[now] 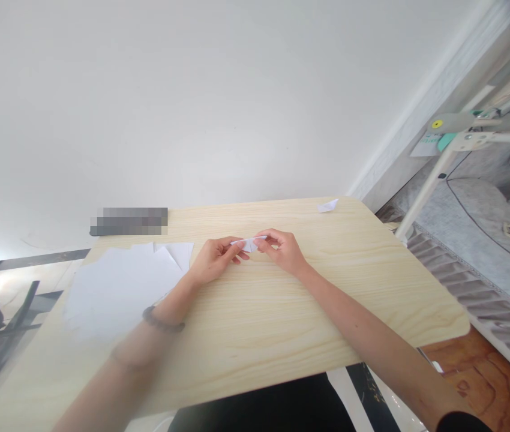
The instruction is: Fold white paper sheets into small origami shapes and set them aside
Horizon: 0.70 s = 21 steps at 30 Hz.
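Tabletop [246, 324] beneath both inward-angled hands [210, 261] [285, 252]

"What's around the grip [249, 245]?"
"I see a white wall [237, 108] beyond it and a pale wood-grain table [372, 288] underneath."
"And either side?"
"Rightward, I've got grey upholstered furniture [471, 210] behind a white metal frame [426, 192]; leftward, light floor [9, 281] with dark bands."

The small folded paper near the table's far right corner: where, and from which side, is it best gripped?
Probably pinch the folded paper lightly by its right-end peak, which appears to rise above the lower left part. Come from the near side with the right hand, the closer one, once free of the held paper; the wall stands behind it.
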{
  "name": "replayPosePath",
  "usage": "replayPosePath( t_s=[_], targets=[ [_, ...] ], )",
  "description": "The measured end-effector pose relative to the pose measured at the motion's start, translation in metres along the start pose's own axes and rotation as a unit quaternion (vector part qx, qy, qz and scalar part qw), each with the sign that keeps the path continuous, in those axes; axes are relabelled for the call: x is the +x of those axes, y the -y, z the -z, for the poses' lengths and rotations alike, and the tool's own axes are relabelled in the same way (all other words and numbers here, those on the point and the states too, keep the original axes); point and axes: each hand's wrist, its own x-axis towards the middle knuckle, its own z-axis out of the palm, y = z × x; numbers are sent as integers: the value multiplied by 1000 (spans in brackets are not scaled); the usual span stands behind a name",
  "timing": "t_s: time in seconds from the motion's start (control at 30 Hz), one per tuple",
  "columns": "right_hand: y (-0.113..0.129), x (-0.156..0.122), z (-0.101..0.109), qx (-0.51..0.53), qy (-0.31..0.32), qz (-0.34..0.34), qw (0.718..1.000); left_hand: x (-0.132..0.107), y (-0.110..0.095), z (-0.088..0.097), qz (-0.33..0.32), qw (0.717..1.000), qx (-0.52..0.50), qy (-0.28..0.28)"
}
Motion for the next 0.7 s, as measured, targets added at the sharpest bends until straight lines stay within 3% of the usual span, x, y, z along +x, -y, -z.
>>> replayPosePath(
  t_s=[0.2, 0.43, 0.7],
  targets=[
    [2, 0, 0, -16, 12, 18, 1000, 1, 1, 1, -4, 1000, 13, -14],
    [0, 0, 0, 8, 4, -4, 1000, 3, 7, -1, -6, 997, -44, -57],
    [1, 0, -2, 18, 19, 19, 999, 2, 10, -2, 18, 999, 2, -33]
  ],
)
